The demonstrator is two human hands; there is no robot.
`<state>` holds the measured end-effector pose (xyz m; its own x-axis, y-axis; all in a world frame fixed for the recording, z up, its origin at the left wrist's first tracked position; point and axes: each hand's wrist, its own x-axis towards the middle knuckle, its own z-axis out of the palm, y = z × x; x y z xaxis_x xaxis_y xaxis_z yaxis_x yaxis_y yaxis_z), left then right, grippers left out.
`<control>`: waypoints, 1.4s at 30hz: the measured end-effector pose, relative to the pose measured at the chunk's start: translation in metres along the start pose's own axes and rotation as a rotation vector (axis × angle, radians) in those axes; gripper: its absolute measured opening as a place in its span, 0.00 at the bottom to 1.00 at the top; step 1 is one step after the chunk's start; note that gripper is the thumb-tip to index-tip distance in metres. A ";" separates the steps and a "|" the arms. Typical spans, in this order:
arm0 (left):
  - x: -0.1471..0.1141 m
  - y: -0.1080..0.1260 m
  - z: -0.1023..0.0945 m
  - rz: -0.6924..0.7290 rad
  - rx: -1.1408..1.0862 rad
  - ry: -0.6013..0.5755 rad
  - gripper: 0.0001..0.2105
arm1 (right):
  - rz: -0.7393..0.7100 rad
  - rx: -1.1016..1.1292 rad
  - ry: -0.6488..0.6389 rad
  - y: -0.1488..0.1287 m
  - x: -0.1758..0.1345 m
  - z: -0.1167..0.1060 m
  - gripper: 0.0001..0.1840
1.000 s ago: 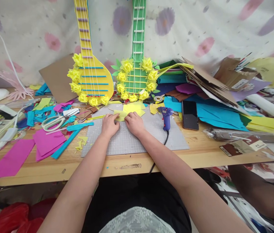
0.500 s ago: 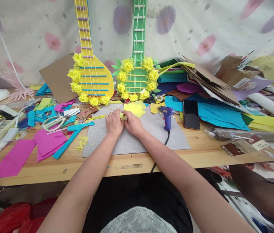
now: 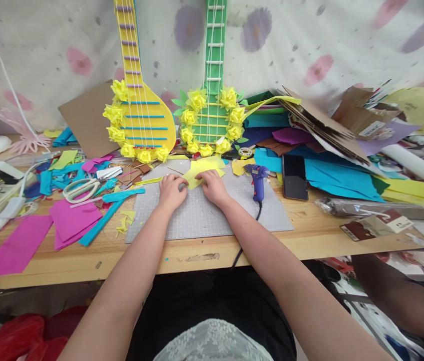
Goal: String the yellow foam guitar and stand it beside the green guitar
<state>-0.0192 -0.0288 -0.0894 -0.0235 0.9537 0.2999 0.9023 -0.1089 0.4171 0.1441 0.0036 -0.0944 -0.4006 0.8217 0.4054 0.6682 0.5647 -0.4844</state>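
Observation:
A small piece of yellow paper (image 3: 192, 181) spans the gap between my hands, over a grey cutting mat (image 3: 197, 223). My left hand (image 3: 172, 192) has curled fingers closed at the paper's left edge. From the other side my right hand (image 3: 214, 187) grips its right part, fingertips bent down onto it. Just beyond lie more yellow sheets (image 3: 208, 163), partly behind my right fingers. A purple glue gun (image 3: 258, 181) stands on the mat to the right, its black cord running toward the table's front edge.
Behind stand a yellow paper guitar (image 3: 148, 118) and a green one (image 3: 212, 118), both trimmed with yellow flowers. Scissors (image 3: 81, 190), magenta sheets (image 3: 72, 220) and blue scraps lie left. A phone (image 3: 294, 176), blue paper (image 3: 336, 175) and stacked cardboard (image 3: 328, 120) are right.
My hands have moved apart from being pressed together, left hand leftward and right hand slightly rightward. More of the yellow paper shows between them. The glue gun stays put.

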 end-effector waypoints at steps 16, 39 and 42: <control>-0.002 0.007 0.001 0.031 -0.019 0.013 0.09 | -0.107 -0.311 -0.013 -0.018 -0.003 0.000 0.16; -0.002 0.006 0.002 0.056 0.064 0.031 0.09 | 0.143 0.103 -0.024 -0.007 -0.001 0.010 0.06; -0.002 0.006 0.002 0.039 0.072 0.032 0.09 | 0.262 0.129 -0.024 -0.012 0.001 0.010 0.11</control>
<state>-0.0129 -0.0312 -0.0893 0.0000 0.9396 0.3422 0.9314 -0.1246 0.3420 0.1298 -0.0012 -0.0956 -0.2408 0.9416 0.2354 0.6665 0.3368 -0.6651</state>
